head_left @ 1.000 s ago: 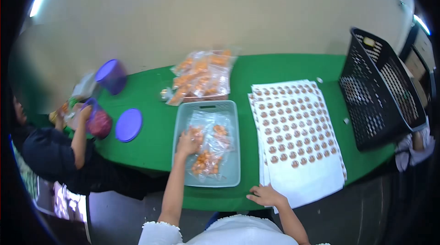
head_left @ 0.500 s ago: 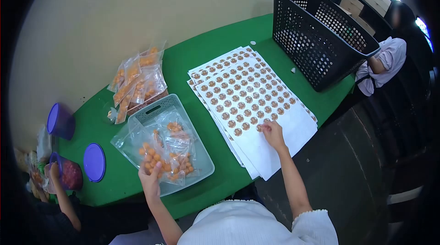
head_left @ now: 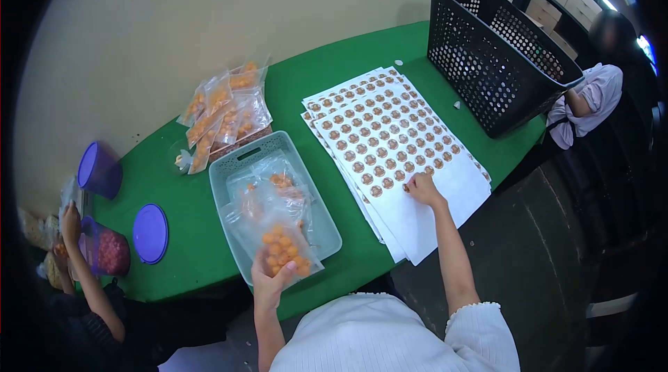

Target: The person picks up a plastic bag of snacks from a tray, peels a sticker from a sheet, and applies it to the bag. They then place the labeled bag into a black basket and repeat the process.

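Note:
My left hand (head_left: 270, 283) grips a clear plastic bag of orange snack balls (head_left: 277, 243) by its lower edge, held over the near end of a pale green tray (head_left: 229, 163). More such bags (head_left: 282, 184) lie inside the tray. My right hand (head_left: 422, 188) rests on a stack of white sticker sheets (head_left: 390, 149), fingertips pinching at a round brown sticker in the nearest filled row. Whether a sticker is lifted is too small to tell.
A pile of filled snack bags (head_left: 224, 116) lies behind the tray. A black plastic basket (head_left: 497, 52) stands at the right. Purple tubs (head_left: 97, 169) and a purple lid (head_left: 150, 233) sit left, where another person's hand (head_left: 69, 222) works. A second person (head_left: 588, 97) sits far right.
My left hand has pulled the snack bag toward me, to the tray's near end. My right hand went from the table edge onto the sticker sheets. The view has swung.

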### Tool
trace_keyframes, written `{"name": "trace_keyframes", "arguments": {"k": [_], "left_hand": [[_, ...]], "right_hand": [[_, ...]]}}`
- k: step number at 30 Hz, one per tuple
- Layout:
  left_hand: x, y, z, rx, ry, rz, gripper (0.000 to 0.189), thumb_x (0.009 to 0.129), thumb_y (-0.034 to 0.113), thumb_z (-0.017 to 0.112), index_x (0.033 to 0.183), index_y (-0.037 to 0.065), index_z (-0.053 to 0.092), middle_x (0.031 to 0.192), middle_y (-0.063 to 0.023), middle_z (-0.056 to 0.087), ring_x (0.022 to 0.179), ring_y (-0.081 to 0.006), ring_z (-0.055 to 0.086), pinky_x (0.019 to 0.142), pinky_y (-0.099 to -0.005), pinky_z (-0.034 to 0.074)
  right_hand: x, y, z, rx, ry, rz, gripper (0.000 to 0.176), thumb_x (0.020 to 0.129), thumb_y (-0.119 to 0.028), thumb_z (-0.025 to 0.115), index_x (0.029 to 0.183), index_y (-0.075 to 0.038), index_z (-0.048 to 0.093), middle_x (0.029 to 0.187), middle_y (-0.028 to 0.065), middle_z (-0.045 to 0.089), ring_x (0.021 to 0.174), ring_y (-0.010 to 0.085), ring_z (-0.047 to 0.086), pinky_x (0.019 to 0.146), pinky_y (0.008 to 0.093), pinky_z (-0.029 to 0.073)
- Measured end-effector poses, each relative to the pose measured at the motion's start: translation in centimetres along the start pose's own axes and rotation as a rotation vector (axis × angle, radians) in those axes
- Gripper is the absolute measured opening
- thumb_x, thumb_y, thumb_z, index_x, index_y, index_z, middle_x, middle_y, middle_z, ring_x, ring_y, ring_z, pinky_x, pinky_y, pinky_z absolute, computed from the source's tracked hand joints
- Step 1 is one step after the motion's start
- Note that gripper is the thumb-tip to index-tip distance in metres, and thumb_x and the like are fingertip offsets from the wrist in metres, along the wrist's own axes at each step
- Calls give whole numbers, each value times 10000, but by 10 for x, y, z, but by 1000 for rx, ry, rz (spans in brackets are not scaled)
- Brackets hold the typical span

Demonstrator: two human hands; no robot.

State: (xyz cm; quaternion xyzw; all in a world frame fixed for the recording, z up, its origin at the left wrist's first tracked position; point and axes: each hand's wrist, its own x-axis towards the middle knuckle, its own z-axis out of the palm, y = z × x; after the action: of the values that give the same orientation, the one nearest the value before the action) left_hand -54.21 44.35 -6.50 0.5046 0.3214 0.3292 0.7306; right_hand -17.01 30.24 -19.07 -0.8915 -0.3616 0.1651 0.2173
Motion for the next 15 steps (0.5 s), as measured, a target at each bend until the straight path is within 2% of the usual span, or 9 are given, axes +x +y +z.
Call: {"name": "trace_keyframes", "arguments": {"k": [1, 2, 4, 5, 7, 9, 11, 14, 15], "left_hand": [[1, 2, 1, 10, -62, 32, 511, 681, 35, 647, 1114, -42, 386, 1054, -127, 472, 952, -197, 507, 809, -308, 434], [2, 4, 3, 13, -52, 34, 511, 681, 35, 647, 1114, -42, 386, 1054, -127, 472, 952, -197, 507, 809, -308, 434], [8, 7, 7, -39, -75, -25, 458, 732, 65, 610, 1122, -27, 385, 1079, -115, 460, 951, -186, 502, 817, -304, 424], [13, 4, 8, -25, -66, 15, 353, 788, 104, 554, 1091, -25, 426, 1041, -103, 497, 928, -166, 507, 811, -285, 414], [18, 14, 14, -4, -68, -7, 313, 803, 118, 534, 1068, -26, 450, 1011, -98, 518, 916, -155, 510, 803, -276, 411], [24, 22, 27, -4, -90, -42, 280, 818, 132, 514, 1045, -28, 474, 981, -93, 538, 905, -145, 513, 794, -267, 408], [27, 32, 40, 45, -222, 47, 248, 819, 131, 511, 1004, -34, 507, 923, -99, 563, 899, -137, 518, 764, -247, 415], [24, 50, 58, -7, -276, 125, 277, 817, 111, 505, 1050, -36, 474, 957, -112, 548, 894, -143, 524, 760, -245, 417], [22, 54, 65, -13, -266, 185, 326, 820, 94, 493, 1109, -36, 418, 988, -124, 531, 901, -153, 526, 763, -247, 417]], "right_hand": [[-9, -14, -14, 45, -101, 51, 165, 731, -153, 503, 746, 4, 551, 808, 163, 536, 824, 297, 510, 764, 352, 387], [-18, -20, -24, 46, -108, 43, 165, 731, -153, 503, 746, 4, 551, 808, 163, 536, 824, 297, 510, 764, 352, 387], [-30, -34, -43, 447, -247, -26, 150, 768, -156, 518, 780, -7, 532, 790, 89, 533, 801, 224, 528, 776, 313, 382], [-40, -62, -54, 458, -262, -49, 150, 768, -156, 518, 780, -7, 532, 790, 89, 533, 801, 224, 528, 776, 313, 382], [-67, -132, -83, 900, -139, -248, 131, 789, -149, 540, 811, -21, 517, 799, 28, 522, 790, 135, 517, 748, 269, 391], [-91, -188, -91, 1023, -9, -356, 100, 792, -115, 547, 829, -27, 517, 809, 25, 540, 765, 99, 508, 724, 244, 395], [-113, -235, -101, 931, 64, -522, 80, 753, -74, 579, 797, -19, 541, 737, 24, 554, 708, 89, 501, 687, 228, 398], [-126, -262, -104, 872, 93, -549, 80, 733, -54, 589, 783, -9, 546, 717, 31, 551, 677, 95, 488, 656, 229, 401], [-125, -263, -102, 884, 94, -545, 95, 721, -46, 593, 780, 3, 536, 708, 41, 550, 656, 102, 481, 630, 229, 403]]}}
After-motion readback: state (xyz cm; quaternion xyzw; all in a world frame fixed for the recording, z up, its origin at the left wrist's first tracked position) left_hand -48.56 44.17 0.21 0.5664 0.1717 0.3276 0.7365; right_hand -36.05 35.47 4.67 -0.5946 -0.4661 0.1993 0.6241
